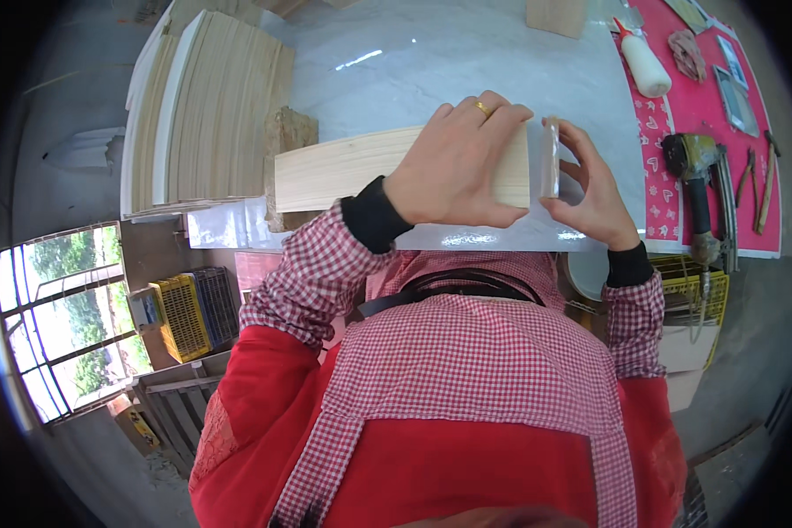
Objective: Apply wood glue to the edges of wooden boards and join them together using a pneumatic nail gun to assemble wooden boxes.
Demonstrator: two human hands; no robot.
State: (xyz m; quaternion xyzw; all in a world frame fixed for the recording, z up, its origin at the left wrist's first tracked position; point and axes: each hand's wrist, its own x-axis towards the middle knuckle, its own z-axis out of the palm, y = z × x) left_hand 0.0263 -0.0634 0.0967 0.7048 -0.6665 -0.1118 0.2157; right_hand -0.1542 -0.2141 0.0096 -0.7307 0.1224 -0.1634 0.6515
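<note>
A pale wooden board [339,167] lies across the table in front of me, its left end at a rough brown wooden block [292,132]. My left hand [453,167] is closed over the board near its right end, fingers at the far edge and thumb at the near edge. Just right of that end, my right hand [597,189] pinches a thin, pale strip [551,160] with a shiny face, standing on edge between thumb and fingers. A narrow gap separates strip and board. Part of the board is hidden under my left hand.
Stacked wooden boards [224,106] stand at the left. On a pink cloth [664,189] at the right lie a white squeeze bottle [644,63], a nail gun [700,189], pliers [745,187] and a crumpled rag [686,55]. Another wooden piece [556,16] lies at the far edge.
</note>
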